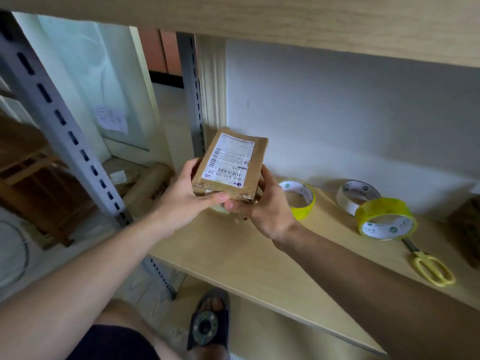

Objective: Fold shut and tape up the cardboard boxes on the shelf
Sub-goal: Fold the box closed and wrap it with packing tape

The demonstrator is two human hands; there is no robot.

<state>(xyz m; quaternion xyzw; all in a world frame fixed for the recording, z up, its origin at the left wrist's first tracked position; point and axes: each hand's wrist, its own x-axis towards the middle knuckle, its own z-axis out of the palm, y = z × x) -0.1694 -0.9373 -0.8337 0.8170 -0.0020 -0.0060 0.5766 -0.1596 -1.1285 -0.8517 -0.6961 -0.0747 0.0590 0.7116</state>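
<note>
Above the wooden shelf (259,258), in front of the pale back wall (350,113), a person held one small cardboard box (230,165) in the air with both hands. Its long axis ran away from the person, tilted up toward the wall, with the printed label (230,162) facing the camera. The left hand (185,196) gripped the near left corner, thumb laid along the near end; the right hand (262,206) cupped the near right side from below, fingers curled under. Both grips were equally near, so either could free itself for tape, by my reckoning. Glossy tape seemed already to cover the box's top, though the near end flap looked ragged. On the shelf to the right lay three tape rolls: one yellow-rimmed (298,197) just beside the right hand, a white one (357,196) farther off, another yellow one (385,219) touching it. Yellow-handled scissors (428,266) lay beyond. Another brown box (467,229) was cut off at the right edge. Whatever the box held stayed hidden.
</note>
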